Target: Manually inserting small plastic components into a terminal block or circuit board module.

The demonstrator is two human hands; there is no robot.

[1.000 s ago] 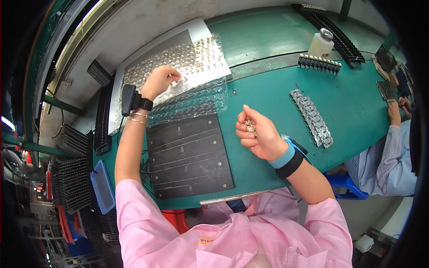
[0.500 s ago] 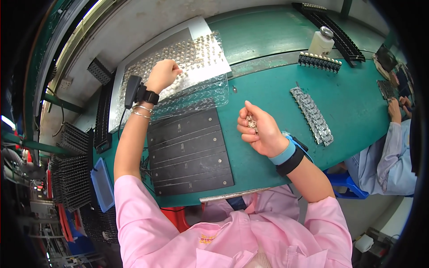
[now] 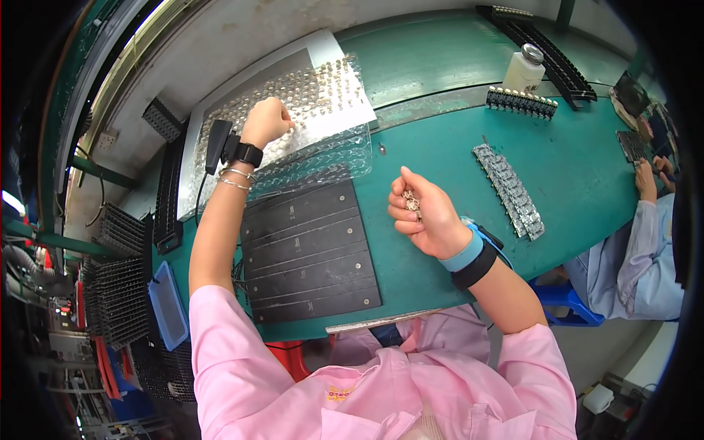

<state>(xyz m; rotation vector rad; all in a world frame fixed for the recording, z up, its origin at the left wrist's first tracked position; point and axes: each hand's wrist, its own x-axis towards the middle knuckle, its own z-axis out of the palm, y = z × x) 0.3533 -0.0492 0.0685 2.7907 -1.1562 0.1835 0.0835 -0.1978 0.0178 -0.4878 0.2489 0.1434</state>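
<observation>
My left hand (image 3: 265,122) is closed in a pinch over a clear plastic blister tray (image 3: 334,160). Rows of small shiny metal parts (image 3: 323,84) sit in that tray's pockets. Whatever lies between the left fingertips is too small to make out. Palm up above the green bench, my right hand (image 3: 434,220) curls its fingers round a little heap of small metal parts (image 3: 411,202). A black panel of parallel bars with screws (image 3: 312,253) lies between my forearms, in front of the tray.
A silvery board (image 3: 326,48) lies beneath the tray. On the green bench (image 3: 433,147) to the right are a strip of grey metal pieces (image 3: 510,192), a black component row (image 3: 522,103) and a capped bottle (image 3: 525,70). A co-worker's hand (image 3: 645,180) works at far right.
My left fingertips have dipped slightly over the tray. The right hand keeps its hold on the small metal parts, and the whole view has shifted a little.
</observation>
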